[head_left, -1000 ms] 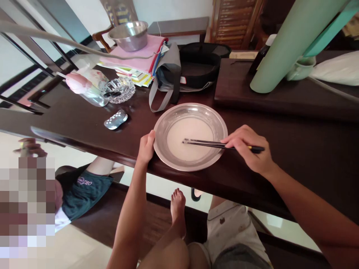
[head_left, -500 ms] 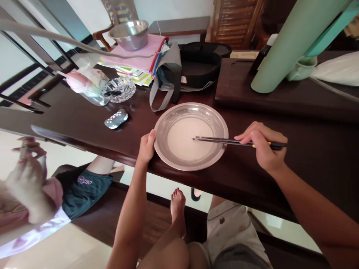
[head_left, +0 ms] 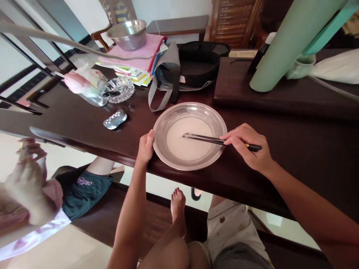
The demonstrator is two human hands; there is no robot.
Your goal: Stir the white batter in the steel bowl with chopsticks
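A round metal basin [head_left: 161,151] with a whitish liquid [head_left: 188,147] in it stands near the table's front edge. My left hand [head_left: 146,147] grips its left rim, thumb on top and the other fingers hidden below. My right hand [head_left: 249,145], to the right of the basin, is closed on a pair of black chopsticks [head_left: 206,139] with a gold band near the thick end. The chopsticks reach over the right rim, and their tips, coated with white, are at the liquid near the basin's middle.
Behind the basin is a grey bag [head_left: 168,69] beside black trays [head_left: 199,61]. To the left lie a small patterned case [head_left: 115,119], a glass ashtray [head_left: 119,89] and papers [head_left: 134,56] under a metal bowl [head_left: 129,35]. A green cylinder [head_left: 280,48] leans at right. Another person's hands [head_left: 29,168] are at far left.
My right hand has moved left, toward the basin, and the chopstick tips have shifted left through the liquid. My left hand keeps its grip on the rim.
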